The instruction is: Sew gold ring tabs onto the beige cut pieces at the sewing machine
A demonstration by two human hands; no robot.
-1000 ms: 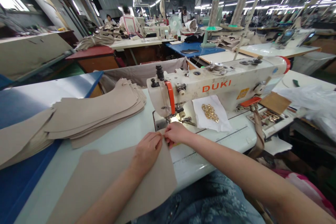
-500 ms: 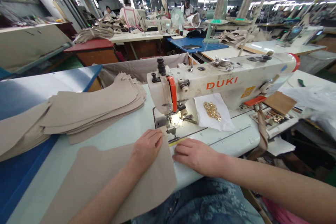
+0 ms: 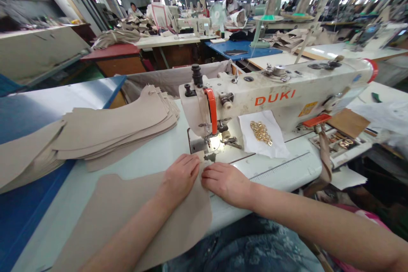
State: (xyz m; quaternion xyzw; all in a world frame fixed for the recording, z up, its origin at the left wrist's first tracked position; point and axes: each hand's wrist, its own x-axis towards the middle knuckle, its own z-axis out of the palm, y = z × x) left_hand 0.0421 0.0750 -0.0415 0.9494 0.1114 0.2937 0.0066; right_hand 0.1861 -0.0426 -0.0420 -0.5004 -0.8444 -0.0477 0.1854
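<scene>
A beige cut panel (image 3: 127, 212) lies flat on the white sewing table (image 3: 153, 157), its far corner reaching the needle of the DUKI sewing machine (image 3: 274, 97). My left hand (image 3: 180, 176) rests palm down on that corner, fingers stretched flat. My right hand (image 3: 228, 182) lies flat beside it at the panel's right edge, fingertips touching the material just in front of the presser foot (image 3: 212, 142). Neither hand grips anything.
A stack of beige cut panels (image 3: 108, 131) sits at the left on the white and blue table. A white cloth with gold metal fittings (image 3: 261, 132) lies under the machine arm. Other workstations and seated people fill the background.
My right hand went from pinching the panel's corner to lying flat, and it has now slid up against the left hand near the needle. The left hand stayed on the panel.
</scene>
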